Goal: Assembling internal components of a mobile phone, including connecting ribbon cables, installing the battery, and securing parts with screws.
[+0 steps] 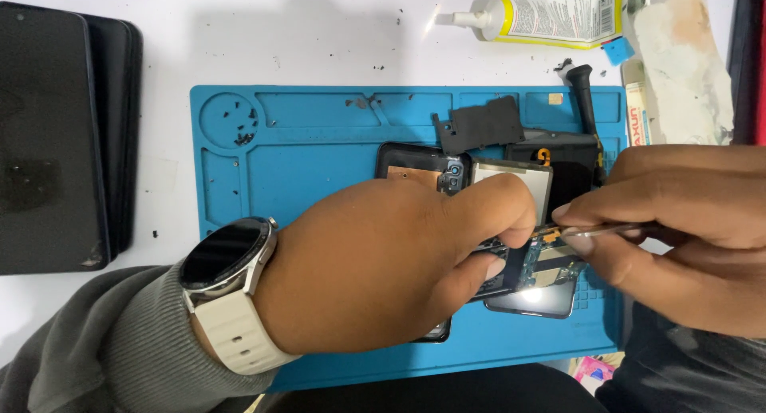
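Two hands meet over an opened phone [519,281] that lies on a blue work mat [319,142], its circuit board showing between them. The left hand [383,261], with a round watch [227,257] on a pale strap at the wrist, lies across the phone, thumb and forefinger pinched closed on its edge. The right hand [686,229] grips slim metal tweezers [594,231], their tip touching the board beside the left fingertips. Just beyond lie a loose black cover plate [483,126] and a black-handled tool [584,94]. Farther off, a glue tube [550,15] rests on the white table [279,30], and dark phones [56,134] are stacked at the far left.
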